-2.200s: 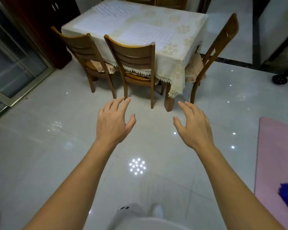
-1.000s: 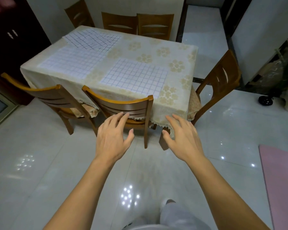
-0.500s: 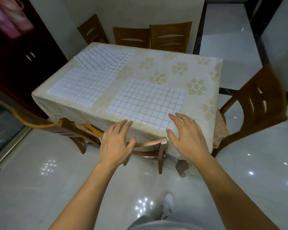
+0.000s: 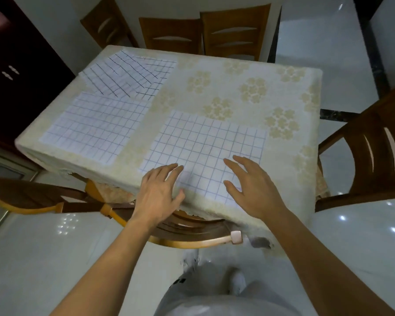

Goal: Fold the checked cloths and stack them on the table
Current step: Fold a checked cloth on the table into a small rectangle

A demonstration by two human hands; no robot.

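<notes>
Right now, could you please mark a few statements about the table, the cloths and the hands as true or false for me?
1. Three checked cloths lie on the table: the nearest cloth, the left cloth and the far cloth. True.
2. The left hand and the right hand are both open over the nearest cloth's near edge. True.
3. The cloths are stacked in one pile. False: they lie spread out across the table.
4. The right hand grips a cloth. False: it holds nothing.
</notes>
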